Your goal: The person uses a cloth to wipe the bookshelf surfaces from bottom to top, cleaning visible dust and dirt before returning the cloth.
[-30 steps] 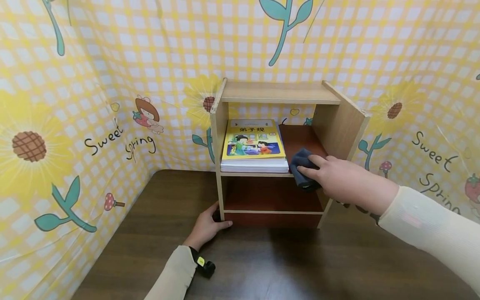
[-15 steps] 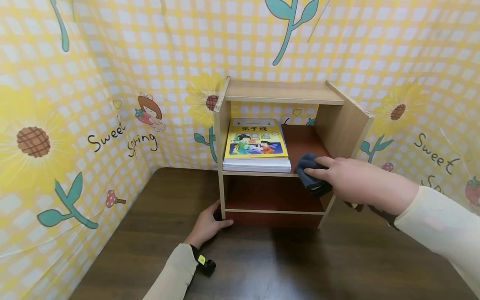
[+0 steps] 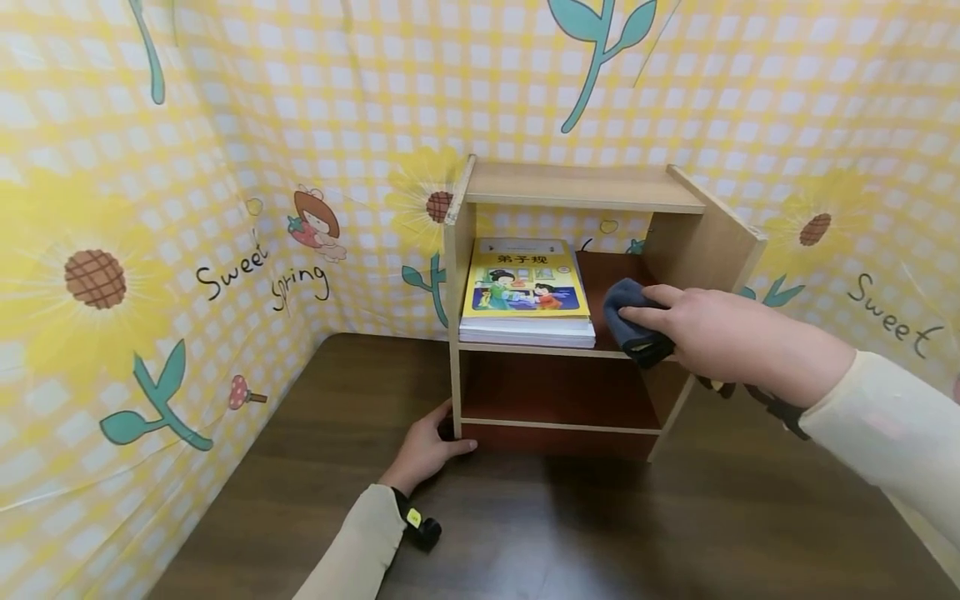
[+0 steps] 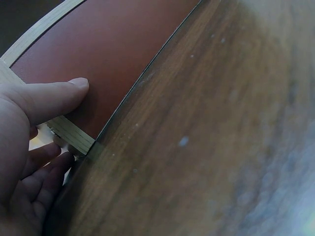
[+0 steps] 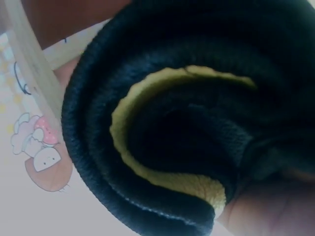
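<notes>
1. Cloth (image 3: pixel 636 335), dark blue-grey and folded over, sits at the front edge of the bookshelf's upper compartment, toward its right side; the right wrist view shows a yellow strip inside its folds.
2. The right hand (image 3: pixel 705 329) grasps this cloth, with two fingers visible across its upper face. How firmly the cloth presses on the board cannot be told.
3. The left hand (image 3: pixel 423 450) grips the lower left corner of the wooden bookshelf (image 3: pixel 581 185): its thumb crosses the front edge of the side panel, while the other fingers lie on the outer side.
4. A yellow-covered picture book (image 3: pixel 528 275) lies flat, face up, atop a stack of white-edged books (image 3: pixel 525 333), left of the cloth in the same compartment.
5. Below, the lower compartment has a reddish-brown board (image 3: pixel 555 392).
6. The bookshelf stands upright on a dark wood-grain table (image 3: pixel 562 533), before a yellow-and-white checked fabric backdrop (image 3: pixel 360 125) printed with sunflowers.
7. Cream sleeves (image 3: pixel 892 433) cover both forearms; a black wrist camera (image 3: pixel 427 533) shows beside the left cuff.
</notes>
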The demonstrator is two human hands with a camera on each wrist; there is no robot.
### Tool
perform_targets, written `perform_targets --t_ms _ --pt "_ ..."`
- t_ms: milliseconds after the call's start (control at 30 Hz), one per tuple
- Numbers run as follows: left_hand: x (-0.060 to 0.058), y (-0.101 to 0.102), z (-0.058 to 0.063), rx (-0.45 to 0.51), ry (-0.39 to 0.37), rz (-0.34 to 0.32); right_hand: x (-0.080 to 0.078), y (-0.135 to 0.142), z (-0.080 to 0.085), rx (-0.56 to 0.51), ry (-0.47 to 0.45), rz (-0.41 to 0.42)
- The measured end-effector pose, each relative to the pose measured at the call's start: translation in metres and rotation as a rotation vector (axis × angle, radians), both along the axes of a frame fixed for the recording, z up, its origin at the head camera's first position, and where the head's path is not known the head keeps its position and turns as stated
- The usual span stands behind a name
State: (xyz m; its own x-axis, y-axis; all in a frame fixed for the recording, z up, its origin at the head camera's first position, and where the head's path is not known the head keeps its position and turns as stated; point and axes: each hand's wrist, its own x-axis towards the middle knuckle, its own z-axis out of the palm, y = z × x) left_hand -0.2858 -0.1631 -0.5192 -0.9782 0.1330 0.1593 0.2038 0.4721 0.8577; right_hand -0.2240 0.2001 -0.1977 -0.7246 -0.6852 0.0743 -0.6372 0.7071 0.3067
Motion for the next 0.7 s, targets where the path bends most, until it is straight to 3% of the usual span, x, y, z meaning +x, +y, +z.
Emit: perform_targets --t_ms 467,700 --pt "-0.002 0.001 -0.001 -0.002 0.006 0.006 -0.011 -0.016 0.014 -0.010 0.009 -0.030" --pt "-0.001 0.001 -0.001 0.004 0.003 0.008 -0.016 -0.027 0.017 -0.033 0.074 0.041"
